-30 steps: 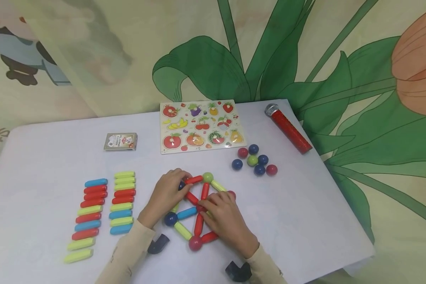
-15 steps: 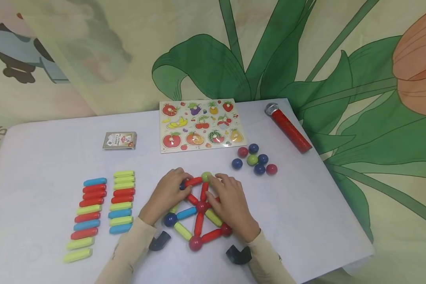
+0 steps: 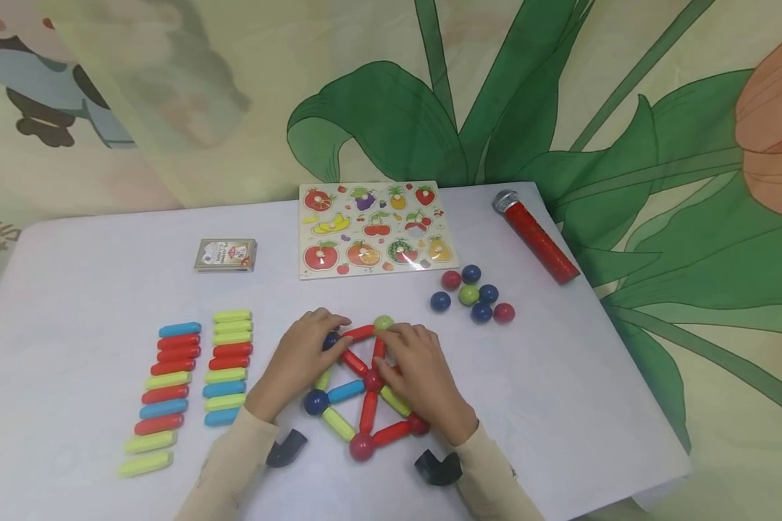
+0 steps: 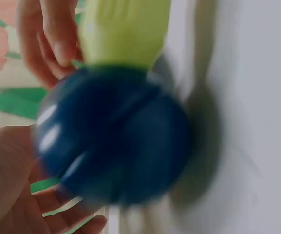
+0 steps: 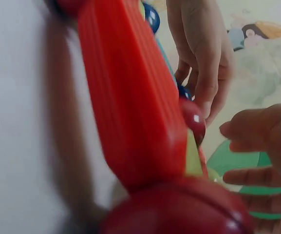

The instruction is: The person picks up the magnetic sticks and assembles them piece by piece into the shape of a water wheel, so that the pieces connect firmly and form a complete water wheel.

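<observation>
A flat wheel-shaped frame of building sticks and balls lies between both hands, with a red ball (image 3: 373, 379) at its hub. My left hand (image 3: 297, 356) pinches the navy ball (image 3: 331, 341) at its far left corner between thumb and fingers. Over the far right side arches my right hand (image 3: 423, 373), fingertips at the lime ball (image 3: 383, 323) and thumb above a red stick (image 3: 379, 353); its fingers are spread apart in the right wrist view. That hand hides the right corner. Another navy ball (image 4: 113, 136) fills the left wrist view.
Two columns of loose sticks (image 3: 171, 367) lie at left. Several loose balls (image 3: 469, 294), a fruit puzzle board (image 3: 378, 266), a playing-card box (image 3: 225, 255) and a red microphone (image 3: 541, 242) are farther back. Black curved pieces (image 3: 438, 469) sit near the wrists.
My right hand has moved from the hub ball away toward the lime ball, uncovering the hub and the near right corner. The left hand stays at the navy ball. The view has shifted slightly.
</observation>
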{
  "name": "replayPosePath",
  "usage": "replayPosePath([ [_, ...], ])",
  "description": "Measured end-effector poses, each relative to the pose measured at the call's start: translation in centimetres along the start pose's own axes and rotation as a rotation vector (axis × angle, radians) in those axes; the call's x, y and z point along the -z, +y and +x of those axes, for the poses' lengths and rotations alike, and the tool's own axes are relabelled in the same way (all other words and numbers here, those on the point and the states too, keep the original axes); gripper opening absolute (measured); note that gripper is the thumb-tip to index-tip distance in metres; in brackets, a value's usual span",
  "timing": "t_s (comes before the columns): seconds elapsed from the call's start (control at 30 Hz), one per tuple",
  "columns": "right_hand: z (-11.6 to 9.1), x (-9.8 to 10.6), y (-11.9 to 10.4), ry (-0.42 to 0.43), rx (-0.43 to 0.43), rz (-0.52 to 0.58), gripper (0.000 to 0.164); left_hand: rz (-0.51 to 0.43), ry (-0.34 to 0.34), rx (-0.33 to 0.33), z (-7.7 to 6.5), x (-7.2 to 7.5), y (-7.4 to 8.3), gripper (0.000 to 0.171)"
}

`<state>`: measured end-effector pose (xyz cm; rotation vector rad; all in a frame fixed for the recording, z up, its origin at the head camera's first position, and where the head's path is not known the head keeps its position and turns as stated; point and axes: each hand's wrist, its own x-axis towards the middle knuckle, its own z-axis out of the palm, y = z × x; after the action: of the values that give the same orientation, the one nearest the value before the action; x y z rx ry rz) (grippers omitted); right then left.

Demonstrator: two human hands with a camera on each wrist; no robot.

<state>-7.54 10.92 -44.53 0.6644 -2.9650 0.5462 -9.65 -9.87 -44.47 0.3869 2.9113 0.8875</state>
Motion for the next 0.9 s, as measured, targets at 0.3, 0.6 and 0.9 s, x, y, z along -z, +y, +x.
replayPosePath([
  [0.3,-2.2,0.3,-1.1,0.031,0.145,0.065,0.034,-0.049,0.106,0.124,-4.7,3.5,-2.7,0.035],
  [0.6,-2.8,-0.3,-1.0,-0.011,0.131,0.026,0.036,0.007,0.221,0.21,-11.5,6.1,-5.8,0.031],
  [0.9,-2.4,-1.0,-1.1,0.051,0.143,0.017,0.036,0.141,-0.039,0.327,-14.6,5.1,-6.0,0.044],
])
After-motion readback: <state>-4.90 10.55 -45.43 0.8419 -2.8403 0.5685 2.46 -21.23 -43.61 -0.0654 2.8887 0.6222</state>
